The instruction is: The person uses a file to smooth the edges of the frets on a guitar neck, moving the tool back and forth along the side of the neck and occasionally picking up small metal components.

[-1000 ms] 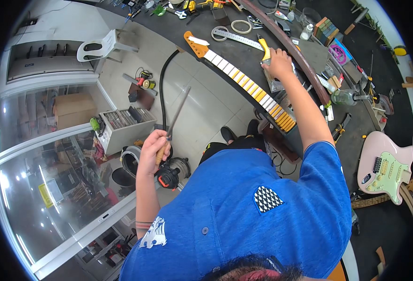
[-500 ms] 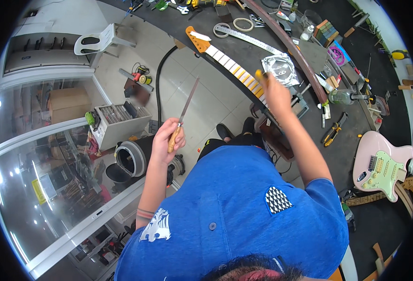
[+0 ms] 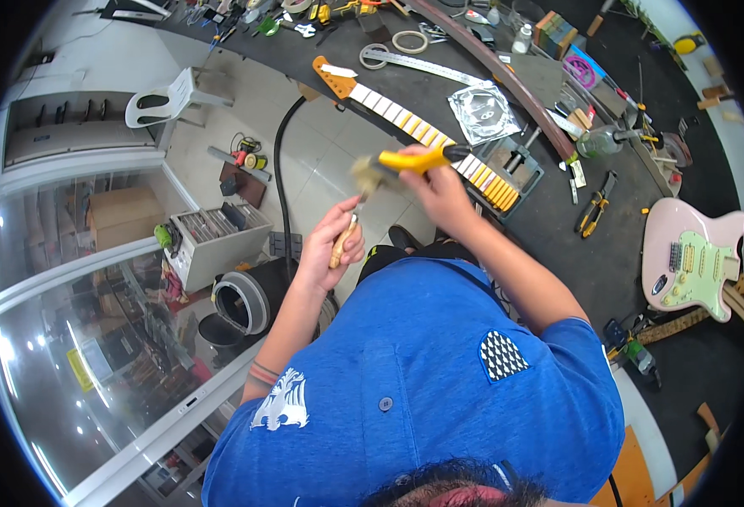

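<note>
My left hand point(image 3: 328, 240) is closed round the wooden handle point(image 3: 343, 246) of a slim file held up over the floor. Most of its blade is covered by a brush point(image 3: 416, 159) with a yellow and black handle, whose head is smeared by motion. That brush is in the closed grip of my right hand point(image 3: 441, 196), just right of the file. Beyond the right hand, a guitar neck point(image 3: 403, 121) lies along the bench edge, with white and yellow strips across its fretboard. A grey vise point(image 3: 526, 173) stands beside the neck's lower end.
On the dark bench point(image 3: 549, 211) are a silver foil sheet point(image 3: 485, 113), a steel ruler point(image 3: 427, 67), tape rolls point(image 3: 411, 40), pliers point(image 3: 597, 204) and a pink guitar body point(image 3: 684, 258). A long brown strip point(image 3: 494, 63) crosses the far side. A black hose point(image 3: 281, 169) rises from the floor.
My right hand has moved left from over the guitar neck, bringing the brush onto the file's blade. My left hand has shifted slightly right, still gripping the file.
</note>
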Demonstrator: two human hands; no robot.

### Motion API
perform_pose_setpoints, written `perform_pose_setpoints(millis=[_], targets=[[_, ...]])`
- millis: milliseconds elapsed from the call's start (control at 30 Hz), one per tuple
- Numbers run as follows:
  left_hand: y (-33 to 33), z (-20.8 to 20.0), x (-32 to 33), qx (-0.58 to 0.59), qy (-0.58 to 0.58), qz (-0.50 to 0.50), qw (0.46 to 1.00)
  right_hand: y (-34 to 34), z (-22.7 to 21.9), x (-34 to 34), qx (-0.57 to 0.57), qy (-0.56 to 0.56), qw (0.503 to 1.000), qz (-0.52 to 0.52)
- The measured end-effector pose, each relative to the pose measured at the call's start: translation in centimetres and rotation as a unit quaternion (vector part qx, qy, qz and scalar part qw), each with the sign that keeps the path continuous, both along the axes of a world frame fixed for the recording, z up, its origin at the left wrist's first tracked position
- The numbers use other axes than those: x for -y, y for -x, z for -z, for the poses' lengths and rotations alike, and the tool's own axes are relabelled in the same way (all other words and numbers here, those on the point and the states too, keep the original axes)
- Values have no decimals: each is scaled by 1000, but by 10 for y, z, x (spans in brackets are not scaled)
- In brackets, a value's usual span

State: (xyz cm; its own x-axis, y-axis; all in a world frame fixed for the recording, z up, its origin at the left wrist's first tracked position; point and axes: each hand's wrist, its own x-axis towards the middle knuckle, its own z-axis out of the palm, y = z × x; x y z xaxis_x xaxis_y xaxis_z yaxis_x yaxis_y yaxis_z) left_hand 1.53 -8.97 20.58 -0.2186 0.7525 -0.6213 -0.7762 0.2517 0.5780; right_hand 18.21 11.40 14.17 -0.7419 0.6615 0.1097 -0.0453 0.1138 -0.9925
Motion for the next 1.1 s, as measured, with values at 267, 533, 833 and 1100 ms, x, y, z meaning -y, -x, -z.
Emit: perform_pose_setpoints(millis=[267, 533, 833, 1100], targets=[[0, -4, 35, -32, 1, 4, 999, -30, 53, -158, 245, -313, 889, 228], [-6, 22, -19, -245, 25, 50, 968, 33, 85, -216, 470, -370, 801, -44], [14, 95, -58, -297, 22, 103, 949, 4, 115, -157, 261, -468, 820, 203], [-4, 183, -81, -260, -110, 211, 936, -53, 121, -10, 332, -381, 835, 219]])
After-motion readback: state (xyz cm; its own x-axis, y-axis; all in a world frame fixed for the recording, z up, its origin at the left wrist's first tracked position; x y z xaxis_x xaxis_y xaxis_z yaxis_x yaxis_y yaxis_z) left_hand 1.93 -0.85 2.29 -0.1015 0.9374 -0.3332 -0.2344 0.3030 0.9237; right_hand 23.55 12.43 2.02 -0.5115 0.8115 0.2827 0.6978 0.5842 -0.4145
